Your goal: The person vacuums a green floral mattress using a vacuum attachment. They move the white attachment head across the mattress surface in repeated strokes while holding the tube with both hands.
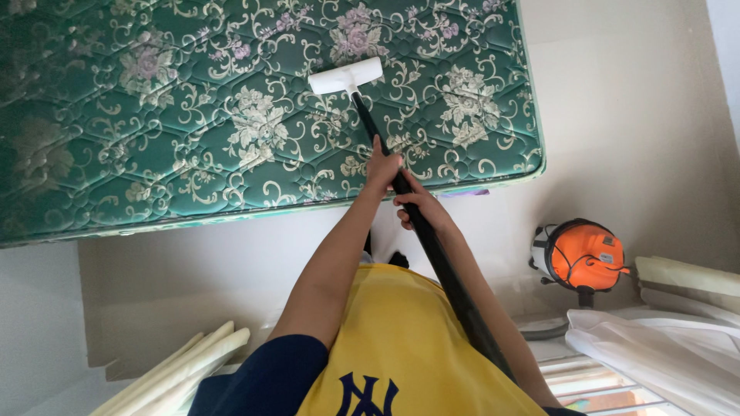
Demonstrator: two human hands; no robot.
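Two hands on one tool, head view only. Left hand (382,166): fingers wrapped closed around the black wand (432,239), higher up the shaft, arm stretched forward over the mattress edge. Right hand (420,208): also closed around the same wand, just below the left, the two hands nearly touching. Wand: long, black, straight, running diagonally from the lower right, past the person's body, up to the mattress. White nozzle head (345,75): wide, flat, fixed crosswise at the wand's far end, resting on the mattress surface near its top middle. Mattress (193,123): green, quilted, pale floral and scroll pattern, filling the upper left and centre; its near edge sits just beyond the hands. Orange vacuum body (583,254): round, with dark trim, standing on the floor to the right, well apart from the hands. Pale folded sheets (663,347): lower right. Cream slats (181,370): lower left, leaning together.
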